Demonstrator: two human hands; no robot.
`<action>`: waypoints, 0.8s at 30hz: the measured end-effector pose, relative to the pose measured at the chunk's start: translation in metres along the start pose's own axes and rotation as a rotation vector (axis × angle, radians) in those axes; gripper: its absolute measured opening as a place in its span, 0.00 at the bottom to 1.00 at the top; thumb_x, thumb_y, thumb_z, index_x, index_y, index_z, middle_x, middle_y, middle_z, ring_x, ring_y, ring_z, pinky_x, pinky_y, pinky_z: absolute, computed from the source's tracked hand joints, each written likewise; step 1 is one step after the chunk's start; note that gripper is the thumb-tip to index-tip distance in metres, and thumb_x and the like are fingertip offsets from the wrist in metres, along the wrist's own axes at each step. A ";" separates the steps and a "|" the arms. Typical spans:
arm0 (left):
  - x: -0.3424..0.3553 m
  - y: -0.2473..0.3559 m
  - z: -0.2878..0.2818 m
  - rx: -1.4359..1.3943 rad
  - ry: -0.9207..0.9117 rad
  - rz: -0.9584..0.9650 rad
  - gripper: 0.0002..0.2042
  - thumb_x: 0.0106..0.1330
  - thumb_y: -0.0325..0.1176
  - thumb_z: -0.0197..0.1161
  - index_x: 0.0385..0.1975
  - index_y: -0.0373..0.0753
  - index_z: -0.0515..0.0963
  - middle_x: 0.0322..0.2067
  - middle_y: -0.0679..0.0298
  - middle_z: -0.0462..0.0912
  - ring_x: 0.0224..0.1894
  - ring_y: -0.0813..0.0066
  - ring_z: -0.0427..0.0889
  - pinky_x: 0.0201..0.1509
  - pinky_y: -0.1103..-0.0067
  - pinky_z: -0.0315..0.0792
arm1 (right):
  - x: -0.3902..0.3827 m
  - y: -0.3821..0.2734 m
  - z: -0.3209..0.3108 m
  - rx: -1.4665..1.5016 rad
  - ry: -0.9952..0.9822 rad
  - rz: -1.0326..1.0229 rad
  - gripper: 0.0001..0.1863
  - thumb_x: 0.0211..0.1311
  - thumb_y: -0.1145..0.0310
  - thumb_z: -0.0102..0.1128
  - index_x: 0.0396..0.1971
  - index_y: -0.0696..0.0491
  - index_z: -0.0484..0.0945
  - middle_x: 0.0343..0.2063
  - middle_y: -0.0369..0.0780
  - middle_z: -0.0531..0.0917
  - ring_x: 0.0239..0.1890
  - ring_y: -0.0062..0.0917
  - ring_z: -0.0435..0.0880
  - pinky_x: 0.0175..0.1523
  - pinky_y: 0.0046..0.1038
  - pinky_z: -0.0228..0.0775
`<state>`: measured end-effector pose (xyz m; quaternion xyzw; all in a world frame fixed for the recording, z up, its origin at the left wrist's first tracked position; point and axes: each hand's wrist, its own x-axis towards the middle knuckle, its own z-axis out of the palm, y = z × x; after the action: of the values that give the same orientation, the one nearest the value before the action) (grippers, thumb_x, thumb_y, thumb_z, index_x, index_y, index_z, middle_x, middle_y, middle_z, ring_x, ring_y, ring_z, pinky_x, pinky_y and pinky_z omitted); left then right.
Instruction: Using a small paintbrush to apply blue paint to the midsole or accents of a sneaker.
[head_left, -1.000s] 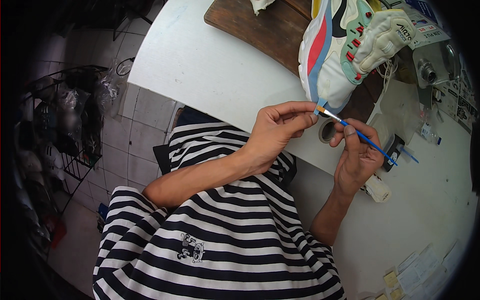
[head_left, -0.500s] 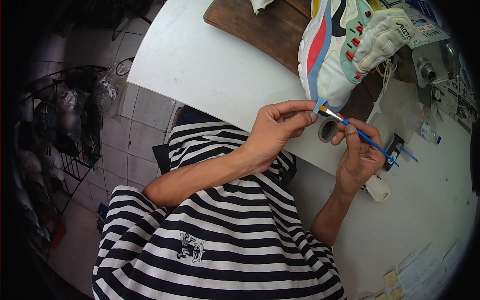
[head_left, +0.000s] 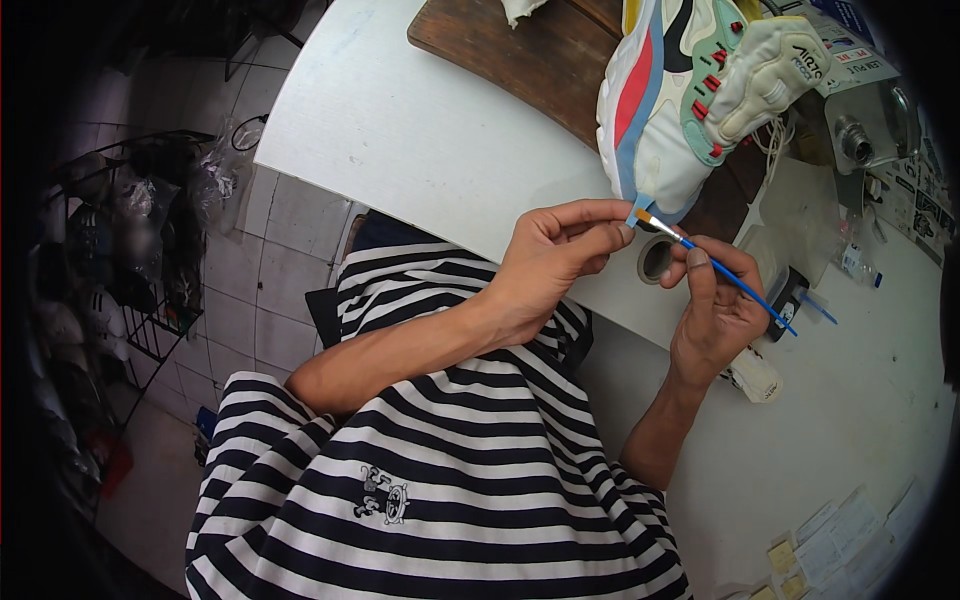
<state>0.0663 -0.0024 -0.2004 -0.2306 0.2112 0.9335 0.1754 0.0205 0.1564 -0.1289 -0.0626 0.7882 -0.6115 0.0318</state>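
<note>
A white sneaker [head_left: 672,165] with mint, red and light-blue parts rests on a dark wooden board, its toe pointing at me. From the toe sticks out a light-blue flap [head_left: 640,206], whose end my left hand [head_left: 562,250] pinches between thumb and forefinger. My right hand [head_left: 715,300] grips a thin paintbrush [head_left: 740,282] with a blue handle, like a pen. The brush's brown bristles touch or nearly touch the flap. Just below the toe, between my hands, stands a small round open container [head_left: 656,260] with a dark inside.
Under the sneaker lies the wooden board [head_left: 500,45] on a white table [head_left: 400,130]. Right of my right hand are a dark box-like thing [head_left: 788,300], a clear bottle [head_left: 860,265] and a metal can [head_left: 868,125]. Papers [head_left: 835,540] lie lower right. A wire rack [head_left: 150,330] stands at left.
The brush tip has shifted very slightly along the flap, with a small movement of my right hand. My left hand keeps its pinch and the sneaker stays put.
</note>
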 end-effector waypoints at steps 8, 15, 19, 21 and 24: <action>0.000 0.001 0.000 0.018 -0.013 0.006 0.15 0.71 0.28 0.65 0.56 0.33 0.81 0.38 0.69 0.84 0.32 0.88 0.73 0.40 0.87 0.71 | 0.002 -0.003 -0.003 0.000 0.030 -0.056 0.07 0.68 0.81 0.60 0.42 0.68 0.78 0.36 0.55 0.87 0.28 0.22 0.85 0.37 0.24 0.81; 0.000 0.001 0.002 0.020 0.027 -0.001 0.16 0.71 0.28 0.65 0.56 0.33 0.81 0.38 0.68 0.85 0.33 0.88 0.74 0.41 0.87 0.72 | 0.003 0.000 0.004 -0.028 0.012 -0.056 0.06 0.67 0.83 0.61 0.42 0.68 0.79 0.35 0.51 0.87 0.28 0.22 0.85 0.36 0.23 0.81; -0.001 0.001 0.004 0.027 0.036 -0.006 0.16 0.71 0.28 0.66 0.56 0.34 0.81 0.38 0.69 0.85 0.33 0.88 0.74 0.41 0.86 0.72 | 0.003 -0.001 0.002 -0.041 0.010 -0.075 0.06 0.67 0.84 0.61 0.42 0.67 0.79 0.35 0.51 0.87 0.29 0.22 0.85 0.36 0.22 0.81; -0.001 0.001 0.003 0.030 0.026 -0.004 0.16 0.71 0.28 0.66 0.56 0.34 0.81 0.38 0.69 0.85 0.33 0.88 0.74 0.41 0.86 0.72 | 0.003 -0.001 0.000 -0.037 0.012 -0.089 0.06 0.67 0.84 0.61 0.42 0.67 0.79 0.36 0.51 0.87 0.29 0.22 0.85 0.36 0.23 0.81; 0.000 0.001 0.003 0.032 0.017 0.003 0.15 0.71 0.29 0.65 0.56 0.34 0.81 0.38 0.69 0.85 0.33 0.88 0.74 0.41 0.86 0.72 | 0.004 -0.004 0.000 -0.028 0.014 -0.108 0.06 0.67 0.84 0.61 0.42 0.67 0.79 0.38 0.52 0.86 0.30 0.22 0.85 0.36 0.23 0.81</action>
<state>0.0652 -0.0020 -0.1980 -0.2356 0.2278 0.9282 0.1760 0.0172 0.1548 -0.1248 -0.1011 0.7923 -0.6016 -0.0078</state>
